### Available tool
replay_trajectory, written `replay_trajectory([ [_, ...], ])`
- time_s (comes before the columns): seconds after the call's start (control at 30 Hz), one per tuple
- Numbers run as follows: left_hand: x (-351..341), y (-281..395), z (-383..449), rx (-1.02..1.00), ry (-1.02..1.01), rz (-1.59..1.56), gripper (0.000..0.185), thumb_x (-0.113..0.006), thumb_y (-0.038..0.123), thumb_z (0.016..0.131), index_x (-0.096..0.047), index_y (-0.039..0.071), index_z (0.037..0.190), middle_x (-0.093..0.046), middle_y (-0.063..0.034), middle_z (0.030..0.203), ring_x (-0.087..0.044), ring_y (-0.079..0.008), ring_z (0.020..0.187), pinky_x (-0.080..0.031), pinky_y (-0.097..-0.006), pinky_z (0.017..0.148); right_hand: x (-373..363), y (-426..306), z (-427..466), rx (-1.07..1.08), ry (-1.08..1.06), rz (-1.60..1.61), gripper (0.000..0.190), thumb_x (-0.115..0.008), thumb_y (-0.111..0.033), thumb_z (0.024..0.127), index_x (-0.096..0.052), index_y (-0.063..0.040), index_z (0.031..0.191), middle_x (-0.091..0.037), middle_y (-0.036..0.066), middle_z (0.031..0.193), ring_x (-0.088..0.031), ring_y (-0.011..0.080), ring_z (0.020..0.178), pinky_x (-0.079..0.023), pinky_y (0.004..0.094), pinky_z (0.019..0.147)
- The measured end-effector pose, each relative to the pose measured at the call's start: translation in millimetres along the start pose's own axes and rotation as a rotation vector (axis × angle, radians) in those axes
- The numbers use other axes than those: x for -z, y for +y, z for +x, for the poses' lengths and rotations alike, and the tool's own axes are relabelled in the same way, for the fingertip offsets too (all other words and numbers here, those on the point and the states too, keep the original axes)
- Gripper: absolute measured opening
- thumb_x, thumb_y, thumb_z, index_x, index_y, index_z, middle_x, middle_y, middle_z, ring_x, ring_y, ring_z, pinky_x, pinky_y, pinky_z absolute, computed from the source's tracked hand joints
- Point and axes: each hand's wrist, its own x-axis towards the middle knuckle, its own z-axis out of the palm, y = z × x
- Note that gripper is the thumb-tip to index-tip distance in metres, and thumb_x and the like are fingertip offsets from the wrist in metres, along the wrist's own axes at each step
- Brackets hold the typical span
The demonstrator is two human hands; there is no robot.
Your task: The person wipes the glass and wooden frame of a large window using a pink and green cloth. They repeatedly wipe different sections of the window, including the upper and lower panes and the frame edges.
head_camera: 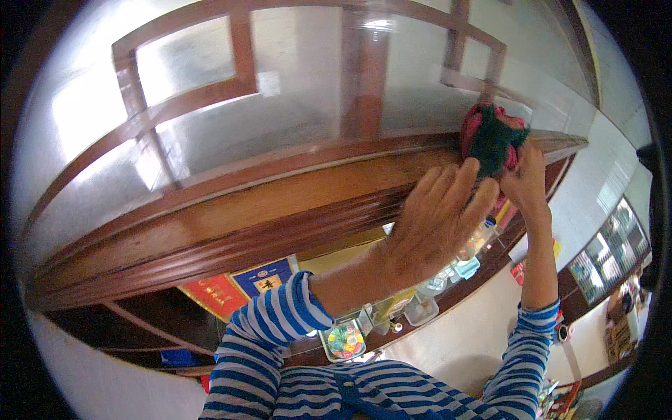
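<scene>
A bundle of dark green cloth (491,142) and crumpled red-pink cloth (471,126) lies against the glossy pale panel, at the right part of its wooden edge. My right hand (527,178) grips the lower right side of this bundle with bent fingers. Beside it, my left hand (443,223) shows its back, fingers slightly spread and curved, their tips at the lower edge of the green cloth. Whether those fingertips pinch the cloth cannot be told. Both forearms stretch out from blue-and-white striped sleeves.
A long wooden moulding (252,210) borders the pale panel (299,68) with brown wooden strips. Below are red (215,291) and blue pennants (268,275), clear plastic containers (421,310) and a tray's rim (332,357) around colourful pieces. A windowed frame (611,247) stands right.
</scene>
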Motion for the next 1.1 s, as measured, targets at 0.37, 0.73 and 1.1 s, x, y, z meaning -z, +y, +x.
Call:
replay_trajectory([
  [0.37, 91, 12, -32, 0.080, 0.032, 0.164, 0.063, -0.071, 0.007, 0.069, -0.058, 0.018, 0.129, -0.048, -0.0216, 0.132, -0.050, -0.0439, 0.120, -0.047, -0.0492, 0.096, -10, -123, 24, 0.383, -0.140, 0.378, 0.066, -0.077, -0.022, 0.060, -0.058, -0.003, 0.121, -0.064, 0.019, 0.111, -0.064, 0.0380, 0.102, -0.050, 0.0411, 0.089],
  [0.73, 237, 30, -76, 0.191, 0.231, 0.708, 0.027, -0.077, 0.009, 0.068, -0.067, 0.004, 0.093, -0.059, -0.0201, 0.116, -0.056, -0.0369, 0.110, -0.049, -0.0456, 0.086, -51, -275, 60, 0.779, -0.327, 0.712, 0.074, -0.079, -0.023, 0.064, -0.051, -0.004, 0.130, -0.058, 0.020, 0.126, -0.057, 0.0398, 0.118, -0.046, 0.0433, 0.100],
  [1.1, 267, 39, -111, 0.487, 0.324, 0.923, 0.033, -0.074, 0.014, 0.075, -0.064, 0.014, 0.107, -0.060, -0.0158, 0.106, -0.052, -0.0393, 0.107, -0.037, -0.0501, 0.092, -88, -344, 68, 0.923, -0.296, 0.977, 0.070, -0.076, -0.006, 0.061, -0.052, -0.007, 0.126, -0.058, 0.019, 0.114, -0.058, 0.0393, 0.109, -0.047, 0.0465, 0.095],
])
